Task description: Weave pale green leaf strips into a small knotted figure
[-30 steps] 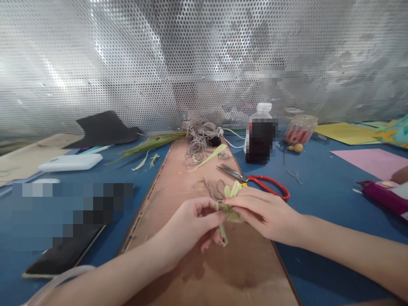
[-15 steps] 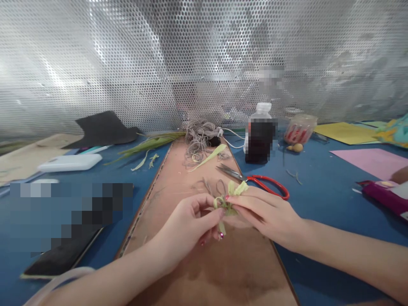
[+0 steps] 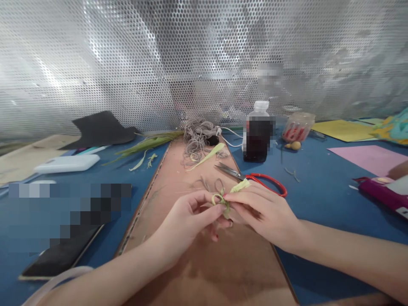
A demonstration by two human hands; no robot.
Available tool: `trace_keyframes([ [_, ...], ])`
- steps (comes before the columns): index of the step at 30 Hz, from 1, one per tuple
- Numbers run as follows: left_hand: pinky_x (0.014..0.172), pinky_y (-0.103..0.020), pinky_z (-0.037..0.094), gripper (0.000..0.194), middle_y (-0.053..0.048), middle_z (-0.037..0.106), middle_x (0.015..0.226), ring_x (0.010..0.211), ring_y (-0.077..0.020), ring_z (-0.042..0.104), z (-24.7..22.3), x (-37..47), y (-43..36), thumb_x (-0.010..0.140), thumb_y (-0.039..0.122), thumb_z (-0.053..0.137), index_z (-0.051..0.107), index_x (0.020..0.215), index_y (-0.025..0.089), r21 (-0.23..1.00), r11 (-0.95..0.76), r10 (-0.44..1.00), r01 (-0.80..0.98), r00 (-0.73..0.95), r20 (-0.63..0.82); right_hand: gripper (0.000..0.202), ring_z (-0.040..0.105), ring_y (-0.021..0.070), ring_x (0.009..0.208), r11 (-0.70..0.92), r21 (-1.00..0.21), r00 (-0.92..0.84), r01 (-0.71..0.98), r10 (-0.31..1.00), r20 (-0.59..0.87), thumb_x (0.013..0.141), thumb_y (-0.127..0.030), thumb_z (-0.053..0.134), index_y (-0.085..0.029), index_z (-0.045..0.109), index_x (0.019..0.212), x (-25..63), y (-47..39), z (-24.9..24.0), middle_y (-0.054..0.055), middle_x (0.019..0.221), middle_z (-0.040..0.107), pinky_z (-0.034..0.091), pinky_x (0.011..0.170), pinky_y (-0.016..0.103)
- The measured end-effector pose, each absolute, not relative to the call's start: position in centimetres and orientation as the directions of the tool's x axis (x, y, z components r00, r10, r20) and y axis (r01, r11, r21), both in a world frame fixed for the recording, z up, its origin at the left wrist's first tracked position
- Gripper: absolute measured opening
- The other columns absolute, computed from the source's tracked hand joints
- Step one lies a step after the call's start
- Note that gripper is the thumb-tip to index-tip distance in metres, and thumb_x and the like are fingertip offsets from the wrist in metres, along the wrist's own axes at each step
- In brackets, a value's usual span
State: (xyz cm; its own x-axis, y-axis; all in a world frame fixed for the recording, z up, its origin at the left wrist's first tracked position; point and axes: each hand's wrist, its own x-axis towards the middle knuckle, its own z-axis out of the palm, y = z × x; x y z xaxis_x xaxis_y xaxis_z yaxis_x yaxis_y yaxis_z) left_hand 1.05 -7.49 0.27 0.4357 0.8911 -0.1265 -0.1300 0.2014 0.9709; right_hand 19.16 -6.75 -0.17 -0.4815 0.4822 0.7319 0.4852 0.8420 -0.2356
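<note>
A pale green strip (image 3: 239, 186), like leaf or husk, is bent into a small loop between my hands. My left hand (image 3: 188, 216) pinches the looped part between thumb and forefinger. From the other side, my right hand (image 3: 269, 210) grips the strip with its fingertips, and a wider end sticks out above them. Fingers hide part of the loop. Just beyond my right hand lie scissors (image 3: 267, 184) with red handles, blades pointing left. Thin grey cord (image 3: 219, 185) curls on the board behind the loop.
A brown board (image 3: 204, 272) runs over the blue table (image 3: 314, 187). At its far end lie a tangle of grey cord (image 3: 200, 131) and a loose pale strip (image 3: 208, 156). Farther right stand a dark bottle (image 3: 256, 142) and a clear jar (image 3: 298, 127).
The strip has shifted and turned in my fingers: its upright end no longer shows above my right fingertips, and the tail below my left thumb is less visible. Left fingers have moved slightly.
</note>
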Motion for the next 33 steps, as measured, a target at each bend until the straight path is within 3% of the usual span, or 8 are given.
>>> trace_keyframes([
  [3, 0.054, -0.019, 0.048, 0.01, -0.001, 0.062, 0.068, 0.066, -0.0116, 0.061, 0.3, 0.9, -7.4, 0.076, 0.023, 0.061, 0.058, 0.076, 0.013, 0.969, 0.197, 0.887, -0.15, 0.449, -0.11, 0.017, 0.054, 0.0116, 0.074, 0.834, -0.251, -0.471, 0.491, 0.497, 0.729, 0.08, -0.008, 0.054, -0.015, 0.061, 0.094, 19.1, -6.8, -0.2, 0.002, 0.078, 0.064, 0.048, 0.068, 0.023],
  [9, 0.075, -0.025, 0.05, 0.012, -0.004, 0.067, 0.077, 0.074, -0.0127, 0.063, 0.1, 1.0, -7.3, 0.077, 0.023, 0.061, 0.061, 0.081, 0.012, 0.965, 0.211, 0.879, -0.157, 0.462, -0.117, 0.021, 0.052, 0.0133, 0.08, 0.841, -0.238, -0.493, 0.486, 0.489, 0.72, 0.082, -0.009, 0.051, -0.015, 0.058, 0.1, 19.3, -6.6, -0.4, 0.006, 0.09, 0.06, 0.048, 0.073, 0.028],
  [14, 0.071, -0.022, 0.05, 0.011, -0.002, 0.067, 0.075, 0.072, -0.0117, 0.063, 0.0, 0.9, -7.3, 0.076, 0.023, 0.062, 0.062, 0.08, 0.013, 0.959, 0.209, 0.883, -0.193, 0.458, -0.1, 0.033, 0.051, 0.0145, 0.089, 0.864, -0.224, -0.57, 0.451, 0.472, 0.673, 0.082, 0.0, 0.039, -0.013, 0.054, 0.109, 19.7, -6.4, -0.2, 0.008, 0.098, 0.058, 0.046, 0.078, 0.03],
  [23, 0.073, -0.025, 0.051, 0.013, -0.006, 0.067, 0.08, 0.076, -0.0145, 0.063, 0.1, 1.0, -7.5, 0.078, 0.021, 0.06, 0.064, 0.082, 0.01, 0.95, 0.253, 0.84, -0.185, 0.528, -0.122, 0.023, 0.054, 0.0112, 0.079, 0.86, -0.204, -0.457, 0.468, 0.434, 0.776, 0.081, -0.003, 0.05, -0.018, 0.057, 0.097, 19.6, -5.7, 0.3, 0.003, 0.084, 0.06, 0.048, 0.072, 0.024],
  [28, 0.071, -0.025, 0.051, 0.014, -0.006, 0.066, 0.078, 0.073, -0.0138, 0.063, 0.4, 1.1, -7.6, 0.078, 0.021, 0.059, 0.063, 0.084, 0.009, 0.925, 0.317, 0.817, -0.212, 0.556, -0.153, 0.017, 0.055, 0.013, 0.09, 0.899, -0.076, -0.546, 0.431, 0.327, 0.772, 0.084, -0.011, 0.047, -0.018, 0.059, 0.094, 20.0, -6.1, 0.9, 0.008, 0.096, 0.056, 0.049, 0.076, 0.026],
  [33, 0.068, -0.023, 0.051, 0.012, -0.006, 0.066, 0.074, 0.068, -0.0124, 0.063, 0.7, 1.2, -7.7, 0.079, 0.02, 0.058, 0.063, 0.081, 0.009, 0.928, 0.319, 0.799, -0.194, 0.582, -0.153, 0.019, 0.056, 0.011, 0.093, 0.945, -0.072, -0.643, 0.319, 0.272, 0.716, 0.086, -0.009, 0.045, -0.013, 0.056, 0.1, 20.1, -6.1, 1.2, 0.008, 0.094, 0.06, 0.047, 0.083, 0.023],
])
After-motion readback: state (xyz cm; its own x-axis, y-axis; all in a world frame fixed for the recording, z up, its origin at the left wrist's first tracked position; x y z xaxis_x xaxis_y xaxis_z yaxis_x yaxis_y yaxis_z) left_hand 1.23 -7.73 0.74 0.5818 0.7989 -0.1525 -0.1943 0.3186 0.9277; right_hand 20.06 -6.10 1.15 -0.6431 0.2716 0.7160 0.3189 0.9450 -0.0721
